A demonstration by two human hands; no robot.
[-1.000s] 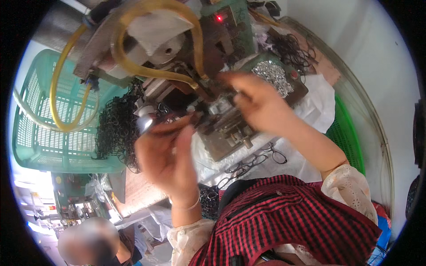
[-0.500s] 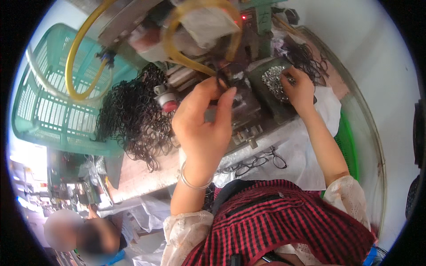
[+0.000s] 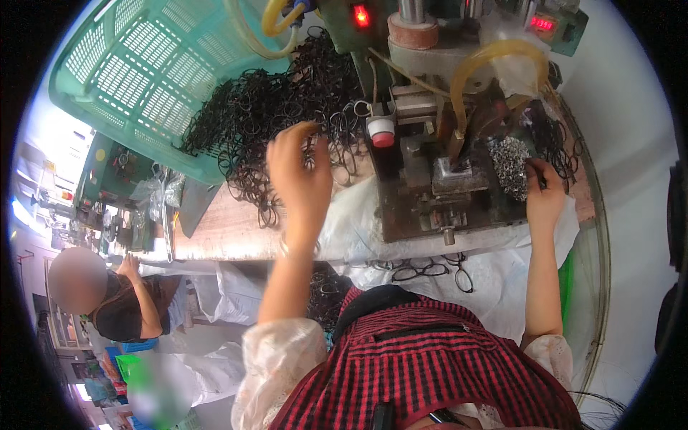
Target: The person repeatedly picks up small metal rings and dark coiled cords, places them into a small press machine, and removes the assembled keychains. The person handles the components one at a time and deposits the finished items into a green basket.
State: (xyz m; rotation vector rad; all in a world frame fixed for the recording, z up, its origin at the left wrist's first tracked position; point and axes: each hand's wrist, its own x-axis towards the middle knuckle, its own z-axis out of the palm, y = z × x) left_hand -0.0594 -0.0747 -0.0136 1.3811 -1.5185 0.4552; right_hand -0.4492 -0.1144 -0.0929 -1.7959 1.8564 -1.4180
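Observation:
My left hand is raised over the near side of a heap of black eyeglass frames. Its fingers are curved and apart, and nothing shows between them. My right hand is at the right edge of a pile of small shiny metal pieces. Its fingertips are drawn together, and whatever they pinch is too small to make out. Between my hands stands a dark metal press with a small bright block on its bed. A yellow hose bends down to that block.
A green plastic basket tilts behind the frames at the left. A red-topped button sits on the press. More eyeglass frames lie on white sheeting at the front edge. Another person works at the far left.
My left hand has gone from the press, where it pinched something dark, to the heap of eyeglass frames, and its fingers have parted. My right hand stays at the metal pieces. The view has shifted.

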